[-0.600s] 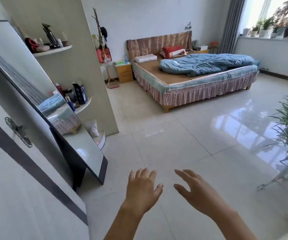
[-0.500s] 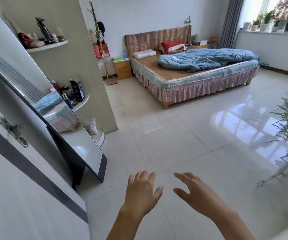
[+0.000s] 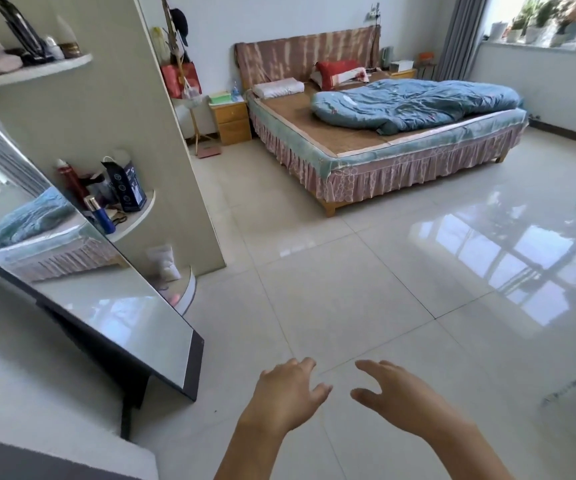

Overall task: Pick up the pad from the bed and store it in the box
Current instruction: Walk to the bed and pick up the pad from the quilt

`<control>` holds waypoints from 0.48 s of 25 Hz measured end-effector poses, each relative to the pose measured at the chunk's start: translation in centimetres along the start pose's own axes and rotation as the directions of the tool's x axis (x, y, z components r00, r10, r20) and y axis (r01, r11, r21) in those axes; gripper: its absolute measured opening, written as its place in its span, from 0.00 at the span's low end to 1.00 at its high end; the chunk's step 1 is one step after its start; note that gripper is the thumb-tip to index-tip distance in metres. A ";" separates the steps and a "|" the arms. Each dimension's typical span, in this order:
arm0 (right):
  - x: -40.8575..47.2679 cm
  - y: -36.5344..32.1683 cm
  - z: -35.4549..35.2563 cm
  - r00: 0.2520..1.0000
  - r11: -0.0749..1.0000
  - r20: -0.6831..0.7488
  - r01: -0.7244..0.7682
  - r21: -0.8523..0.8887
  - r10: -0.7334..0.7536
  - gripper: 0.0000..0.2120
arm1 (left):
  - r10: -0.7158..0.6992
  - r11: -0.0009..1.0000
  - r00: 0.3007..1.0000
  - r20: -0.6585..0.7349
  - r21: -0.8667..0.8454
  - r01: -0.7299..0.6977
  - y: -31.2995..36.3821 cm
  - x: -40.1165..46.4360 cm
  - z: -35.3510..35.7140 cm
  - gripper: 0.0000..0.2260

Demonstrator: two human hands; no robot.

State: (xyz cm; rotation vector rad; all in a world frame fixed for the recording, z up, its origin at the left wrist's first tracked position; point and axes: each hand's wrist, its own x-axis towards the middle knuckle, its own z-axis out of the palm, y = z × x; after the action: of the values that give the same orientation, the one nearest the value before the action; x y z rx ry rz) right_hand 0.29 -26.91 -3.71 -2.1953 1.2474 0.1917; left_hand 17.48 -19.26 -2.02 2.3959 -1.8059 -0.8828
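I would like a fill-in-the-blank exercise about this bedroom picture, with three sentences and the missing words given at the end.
1. The crumpled quilt lying on the bed is ____ in colour.
2. Both the left hand and the right hand are open and hold ____.
3. The tall mirror leans at the person's ____ side, and it reflects the bed.

Missing words: blue; nothing; left
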 end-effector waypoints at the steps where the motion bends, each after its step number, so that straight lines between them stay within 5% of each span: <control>1: 2.0 -0.6 -1.0 1.000 1.000 -0.018 -0.014 0.008 0.014 0.27 | 0.002 1.000 1.000 -0.003 0.009 -0.002 -0.7 2.1 -1.6 0.24; 12: 22.3 1.4 -11.9 0.973 0.990 -0.219 -0.041 0.138 0.071 0.25 | 0.107 0.991 0.989 -0.102 -0.072 -0.115 -1.6 25.0 -11.8 0.22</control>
State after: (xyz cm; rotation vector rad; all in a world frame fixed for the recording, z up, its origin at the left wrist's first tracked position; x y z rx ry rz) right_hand 9.42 -50.50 -3.59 -2.1120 1.4021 -0.1172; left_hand 28.47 -44.67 -3.25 2.2262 -1.8141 -0.7945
